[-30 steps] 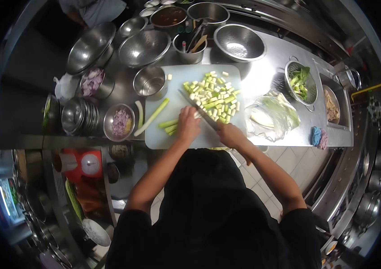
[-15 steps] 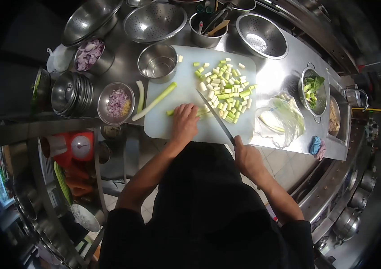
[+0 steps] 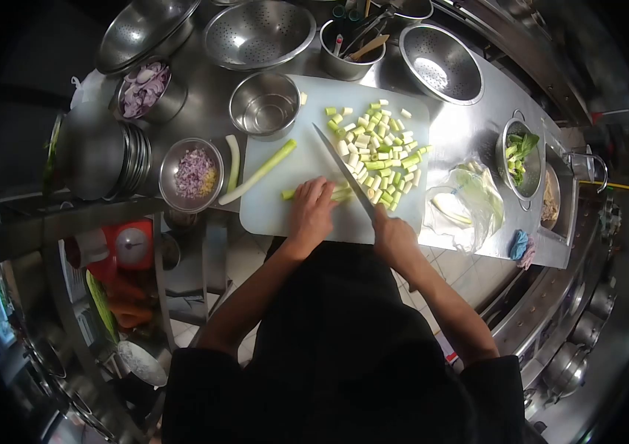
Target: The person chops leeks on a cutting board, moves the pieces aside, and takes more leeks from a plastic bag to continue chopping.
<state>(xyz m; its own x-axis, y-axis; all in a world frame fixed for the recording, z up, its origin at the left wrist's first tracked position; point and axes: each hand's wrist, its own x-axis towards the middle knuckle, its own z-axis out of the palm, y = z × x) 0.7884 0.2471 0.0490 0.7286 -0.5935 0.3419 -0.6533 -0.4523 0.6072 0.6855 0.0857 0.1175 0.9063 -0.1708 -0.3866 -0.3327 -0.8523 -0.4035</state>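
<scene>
My left hand (image 3: 311, 214) presses down on a pale green leek stalk (image 3: 342, 194) near the front edge of the white cutting board (image 3: 263, 214). The stalk's left end pokes out past my fingers. My right hand (image 3: 397, 240) is closed round the handle of a long kitchen knife (image 3: 345, 170). Its blade slants up and left across the board, close beside my left fingers and the stalk's cut end. Right of the blade lies a heap of chopped leek pieces (image 3: 381, 152). One whole leek stalk (image 3: 263, 169) rests at the board's left edge, another leek stalk (image 3: 233, 163) just off it.
A steel pot (image 3: 264, 105) overlaps the board's back left corner. A bowl of chopped onion (image 3: 194, 176) stands left. Behind are colanders (image 3: 259, 35) and a pot of utensils (image 3: 350, 63). To the right are a plastic bag (image 3: 466, 206) and a colander with greens (image 3: 519, 155).
The knife has swung, its tip now further up and left, and my right hand has come nearer my left. My left hand still holds the leek. The whole view has shifted slightly.
</scene>
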